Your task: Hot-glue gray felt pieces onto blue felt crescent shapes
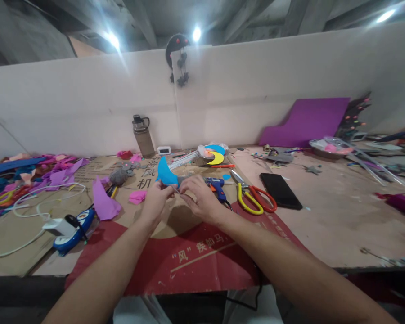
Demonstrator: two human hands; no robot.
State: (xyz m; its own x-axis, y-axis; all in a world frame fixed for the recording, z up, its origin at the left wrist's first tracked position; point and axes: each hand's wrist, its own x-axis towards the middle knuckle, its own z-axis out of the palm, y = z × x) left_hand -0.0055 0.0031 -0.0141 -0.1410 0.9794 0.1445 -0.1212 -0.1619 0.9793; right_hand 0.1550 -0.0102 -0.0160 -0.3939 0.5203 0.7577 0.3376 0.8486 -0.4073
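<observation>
My left hand (158, 193) is closed on a blue crescent-shaped cutout (166, 172), which rises above the fingers with its pointed tip up. Right beside it, my right hand (200, 197) is closed in a pinch near the cutout's lower end. A thin strip shows between the fingertips of both hands, too small to name. Just beyond my right hand lies a blue hot glue gun (218, 187), partly hidden by that hand. Scissors (253, 196) with one yellow and one red handle lie open to its right. A yellow crescent (217, 157) rests farther back.
A black phone (281, 191) lies right of the scissors. At left are a blue power strip (74, 234) with a white charger, purple scraps (105, 201) and a fabric pile. A bottle (143, 139) stands by the white partition (87, 99). Red-printed cardboard (202, 270) lies under my arms.
</observation>
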